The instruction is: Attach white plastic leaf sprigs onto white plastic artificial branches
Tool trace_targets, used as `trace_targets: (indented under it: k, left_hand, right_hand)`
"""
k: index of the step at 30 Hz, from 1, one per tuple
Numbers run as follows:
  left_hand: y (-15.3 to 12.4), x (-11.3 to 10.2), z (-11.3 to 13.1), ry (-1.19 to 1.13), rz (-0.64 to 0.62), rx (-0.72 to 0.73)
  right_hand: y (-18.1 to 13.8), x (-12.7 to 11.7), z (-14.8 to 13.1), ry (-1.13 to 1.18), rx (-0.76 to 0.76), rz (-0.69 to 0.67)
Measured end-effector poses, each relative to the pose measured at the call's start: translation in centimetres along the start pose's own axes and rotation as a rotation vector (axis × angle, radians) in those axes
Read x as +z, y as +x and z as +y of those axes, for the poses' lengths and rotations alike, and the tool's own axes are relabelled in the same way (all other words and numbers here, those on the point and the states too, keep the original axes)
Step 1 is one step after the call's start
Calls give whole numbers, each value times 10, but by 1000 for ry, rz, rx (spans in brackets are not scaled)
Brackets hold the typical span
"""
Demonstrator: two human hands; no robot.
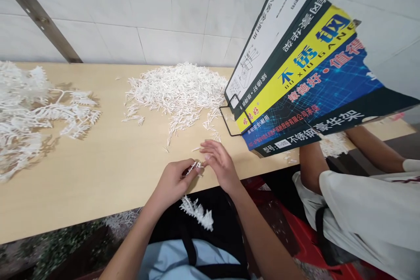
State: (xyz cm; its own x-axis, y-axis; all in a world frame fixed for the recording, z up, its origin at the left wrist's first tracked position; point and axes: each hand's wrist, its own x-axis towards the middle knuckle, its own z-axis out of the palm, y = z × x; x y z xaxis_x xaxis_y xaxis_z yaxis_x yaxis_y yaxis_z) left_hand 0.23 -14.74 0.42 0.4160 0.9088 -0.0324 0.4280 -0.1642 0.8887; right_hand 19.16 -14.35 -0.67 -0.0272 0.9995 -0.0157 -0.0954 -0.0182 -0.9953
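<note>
My left hand [175, 179] pinches a small white plastic sprig [197, 166] between thumb and fingers, just above the front edge of the table. Close on its right is my right hand [221, 164], its fingers stretched out and apart; one fingertip comes very near the sprig, and I cannot tell whether it touches. A longer white branched piece [197, 213] lies on my lap below the hands. Behind the hands, a wide heap of loose white plastic bits [183, 89] spreads over the table [108, 162].
White branched plastic sprays [26, 113] pile up at the left. A printed cardboard sheet [305, 74] stands at the right with a black wire stand [230, 121] at its base. Beyond it sits a person in a white shirt [370, 210]. A tiled wall [183, 17] runs behind.
</note>
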Motion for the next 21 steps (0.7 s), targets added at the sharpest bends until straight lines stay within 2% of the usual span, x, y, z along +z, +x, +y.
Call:
trace_targets:
  k: [3,5,11,15,19,21]
  left_hand:
    - [0,1,-2,-39,51,-4]
    - [0,2,-1,-41,47,0]
    - [5,1,5,-47,-16,8]
    - [9,0,6,-58,-15,-13]
    - [9,1,4,-53,-2,-19]
    - [8,1,2,-27,-7,-20]
  right_hand:
    - [-6,4,-1,-200,-1,-136]
    - [-8,4,2,-226,9,-138]
    - [-6,0,10,-164,14,47]
    - [-8,3,12,-66,45,67]
    - [-7,6,14,-53,-20,134]
    - [-3,5,16,65,-40,223]
